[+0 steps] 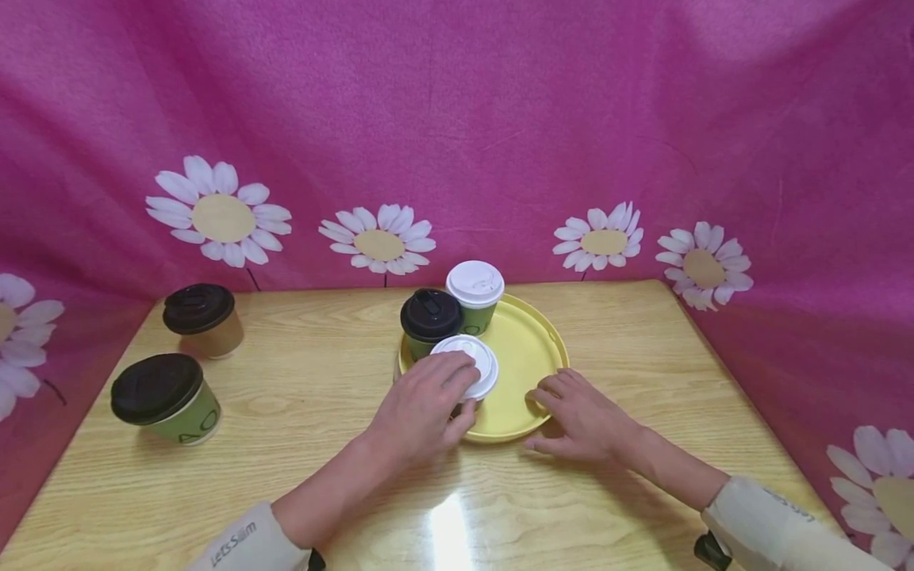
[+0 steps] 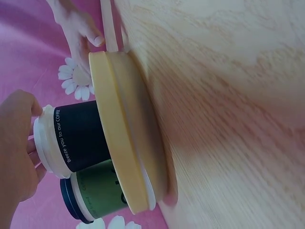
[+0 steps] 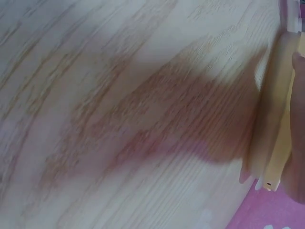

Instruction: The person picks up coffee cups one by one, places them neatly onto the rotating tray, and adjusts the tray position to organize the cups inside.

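My left hand (image 1: 426,403) holds a black cup (image 2: 82,136) by its white lid (image 1: 467,362), fingers around the lid. That cup stands at the near left of a round yellow tray (image 1: 516,381). Behind it on the tray are a green cup with a black lid (image 1: 431,314) and another green cup with a white lid (image 1: 475,282). At the tray's right side, my right hand (image 1: 581,416) has its fingers bent over the rim, thumb spread toward the front. The right wrist view shows only part of this hand (image 3: 296,129) against the tray's edge (image 3: 281,148).
Two more cups stand at the left of the wooden table (image 1: 300,396): a brown one with a black lid (image 1: 214,335) and, nearer, a green one with a black lid (image 1: 194,414). A pink cloth with daisies (image 1: 471,143) hangs behind and at both sides.
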A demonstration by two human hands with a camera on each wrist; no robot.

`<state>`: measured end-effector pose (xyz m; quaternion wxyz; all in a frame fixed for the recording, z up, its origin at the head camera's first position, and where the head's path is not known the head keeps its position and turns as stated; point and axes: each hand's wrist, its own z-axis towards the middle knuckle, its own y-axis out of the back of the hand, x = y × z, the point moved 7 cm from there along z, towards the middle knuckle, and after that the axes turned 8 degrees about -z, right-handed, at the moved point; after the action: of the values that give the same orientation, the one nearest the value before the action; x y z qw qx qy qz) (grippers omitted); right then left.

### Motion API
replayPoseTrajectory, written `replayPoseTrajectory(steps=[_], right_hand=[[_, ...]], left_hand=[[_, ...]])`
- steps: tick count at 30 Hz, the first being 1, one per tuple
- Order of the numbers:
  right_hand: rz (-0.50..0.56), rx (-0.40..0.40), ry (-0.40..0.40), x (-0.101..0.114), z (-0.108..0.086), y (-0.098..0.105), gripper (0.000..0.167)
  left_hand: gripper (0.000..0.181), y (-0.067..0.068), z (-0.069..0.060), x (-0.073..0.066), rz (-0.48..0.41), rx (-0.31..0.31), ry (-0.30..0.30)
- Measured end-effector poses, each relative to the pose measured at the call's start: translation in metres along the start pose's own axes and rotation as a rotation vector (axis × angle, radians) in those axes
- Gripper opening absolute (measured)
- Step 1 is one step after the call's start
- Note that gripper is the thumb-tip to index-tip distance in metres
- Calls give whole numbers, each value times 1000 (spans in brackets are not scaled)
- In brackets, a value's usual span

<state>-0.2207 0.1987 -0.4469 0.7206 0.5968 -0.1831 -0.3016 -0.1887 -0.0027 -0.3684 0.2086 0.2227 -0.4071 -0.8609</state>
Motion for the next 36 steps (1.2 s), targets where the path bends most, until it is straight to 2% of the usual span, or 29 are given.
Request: replayPoseTrajectory(steps=[13, 27, 36], right_hand=[[18, 10, -84, 15, 0, 4, 51], [-29, -47, -104, 30, 2, 5, 48], [-52, -88, -127, 39, 3, 7, 38]], left_hand=[[26, 3, -1, 7, 5, -30, 14], [19, 7, -2, 13, 0, -52, 37], [17, 9, -1, 15, 11, -53, 52]])
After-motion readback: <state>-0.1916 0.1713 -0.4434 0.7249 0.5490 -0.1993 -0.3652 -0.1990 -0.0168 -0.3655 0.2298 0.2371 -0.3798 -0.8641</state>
